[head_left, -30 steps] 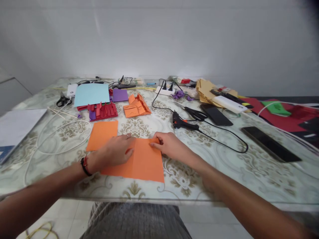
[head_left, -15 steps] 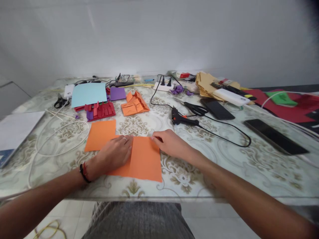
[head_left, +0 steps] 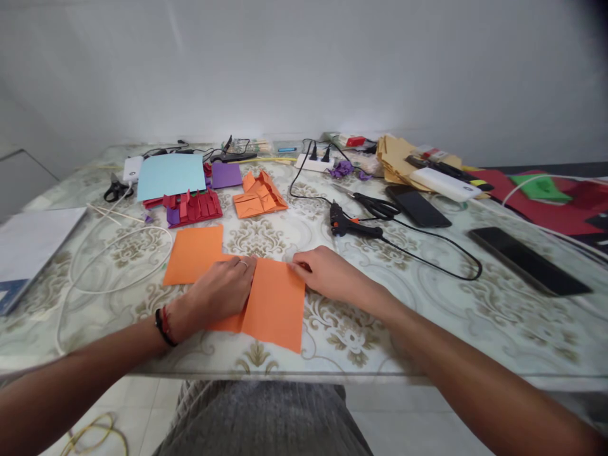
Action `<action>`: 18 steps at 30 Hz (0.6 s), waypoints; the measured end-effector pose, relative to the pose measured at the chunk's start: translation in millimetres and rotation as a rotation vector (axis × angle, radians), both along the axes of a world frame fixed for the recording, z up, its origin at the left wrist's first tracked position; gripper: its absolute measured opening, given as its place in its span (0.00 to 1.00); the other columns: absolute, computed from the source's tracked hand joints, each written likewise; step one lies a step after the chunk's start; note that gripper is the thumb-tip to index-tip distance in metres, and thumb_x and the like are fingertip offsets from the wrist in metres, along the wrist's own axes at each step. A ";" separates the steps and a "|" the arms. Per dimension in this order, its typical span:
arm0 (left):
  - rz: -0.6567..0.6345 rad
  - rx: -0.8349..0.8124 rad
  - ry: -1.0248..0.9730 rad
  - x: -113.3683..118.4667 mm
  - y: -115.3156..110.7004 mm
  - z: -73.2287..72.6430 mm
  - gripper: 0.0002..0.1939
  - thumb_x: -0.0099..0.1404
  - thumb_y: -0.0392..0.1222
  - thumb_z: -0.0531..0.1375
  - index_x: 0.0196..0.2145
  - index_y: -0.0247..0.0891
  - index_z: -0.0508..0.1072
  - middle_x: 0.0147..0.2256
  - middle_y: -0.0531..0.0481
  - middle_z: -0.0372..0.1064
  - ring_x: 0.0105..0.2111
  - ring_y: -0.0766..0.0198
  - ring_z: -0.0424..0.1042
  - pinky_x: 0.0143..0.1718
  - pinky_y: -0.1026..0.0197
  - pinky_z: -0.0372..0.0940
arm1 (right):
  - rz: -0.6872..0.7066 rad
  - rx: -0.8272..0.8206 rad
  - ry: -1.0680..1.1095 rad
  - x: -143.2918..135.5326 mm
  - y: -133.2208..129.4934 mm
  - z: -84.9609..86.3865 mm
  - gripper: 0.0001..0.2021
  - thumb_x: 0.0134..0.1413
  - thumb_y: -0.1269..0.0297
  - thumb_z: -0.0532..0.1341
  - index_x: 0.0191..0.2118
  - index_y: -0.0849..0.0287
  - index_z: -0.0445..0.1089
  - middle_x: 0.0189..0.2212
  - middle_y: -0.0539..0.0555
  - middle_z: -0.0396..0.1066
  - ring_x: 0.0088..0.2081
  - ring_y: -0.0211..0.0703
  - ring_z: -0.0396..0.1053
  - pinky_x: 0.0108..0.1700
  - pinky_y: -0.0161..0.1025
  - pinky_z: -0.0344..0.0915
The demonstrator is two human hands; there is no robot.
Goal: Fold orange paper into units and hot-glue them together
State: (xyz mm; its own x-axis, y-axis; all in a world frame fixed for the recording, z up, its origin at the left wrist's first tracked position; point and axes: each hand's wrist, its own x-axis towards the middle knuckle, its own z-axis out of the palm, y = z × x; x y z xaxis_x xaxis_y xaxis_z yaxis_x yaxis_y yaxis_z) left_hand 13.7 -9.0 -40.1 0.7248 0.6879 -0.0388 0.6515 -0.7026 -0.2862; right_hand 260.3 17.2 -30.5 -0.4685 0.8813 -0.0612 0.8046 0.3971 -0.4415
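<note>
An orange paper sheet [head_left: 276,304] lies at the near edge of the patterned table, with a crease or overlap near its middle. My left hand [head_left: 227,285] presses on its left part, fingers together near the crease. With thumb and fingers, my right hand [head_left: 308,266] pinches the sheet's upper right corner. A smaller orange piece [head_left: 194,253] rests just beyond my left hand. Farther back are a folded orange paper form [head_left: 260,195] and a red folded piece [head_left: 199,208].
A black glue gun [head_left: 354,227], black scissors [head_left: 377,206] and two dark phones [head_left: 527,259] lie to the right. White cable [head_left: 118,288] loops at the left. A light blue sheet [head_left: 171,176] and a power strip [head_left: 314,163] are at the back.
The right part of the orange sheet has tilted, its lower right corner shifting slightly left and toward me. Both hands keep nearly the same places, and the view has shifted slightly.
</note>
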 end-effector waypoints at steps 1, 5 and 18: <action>0.000 -0.001 -0.005 0.1 0.1 0.3 0.23 0.72 0.28 0.48 0.62 0.23 0.67 0.52 0.31 0.74 0.47 0.47 0.76 0.42 0.48 0.75 | -0.001 -0.003 -0.003 0.0 -0.4 0.0 0.18 0.63 0.67 0.56 0.21 0.58 0.58 0.18 0.49 0.61 0.22 0.37 0.53 0.30 0.39 0.44; -0.009 -0.010 -0.026 -0.5 1.4 1.9 0.22 0.73 0.29 0.49 0.61 0.22 0.68 0.52 0.31 0.74 0.48 0.45 0.76 0.44 0.47 0.75 | -0.022 -0.009 -0.002 2.0 -1.6 0.4 0.19 0.65 0.65 0.55 0.21 0.58 0.60 0.19 0.50 0.63 0.23 0.37 0.55 0.30 0.39 0.45; -0.069 -0.038 -0.485 -20.1 -21.6 -20.9 0.33 0.77 0.35 0.47 0.75 0.31 0.41 0.72 0.30 0.53 0.74 0.47 0.49 0.72 0.38 0.54 | -0.125 -0.058 -0.042 11.4 -9.1 5.6 0.18 0.65 0.62 0.61 0.23 0.57 0.61 0.23 0.52 0.71 0.25 0.39 0.62 0.29 0.37 0.49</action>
State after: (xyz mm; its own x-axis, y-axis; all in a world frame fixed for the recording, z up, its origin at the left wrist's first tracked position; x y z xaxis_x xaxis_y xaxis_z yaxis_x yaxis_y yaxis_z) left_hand -6.4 -30.7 -61.0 0.7092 0.6425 0.2904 0.6551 -0.7527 0.0655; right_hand 271.7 8.2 -24.9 -0.3509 0.9272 -0.1311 0.8646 0.2670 -0.4257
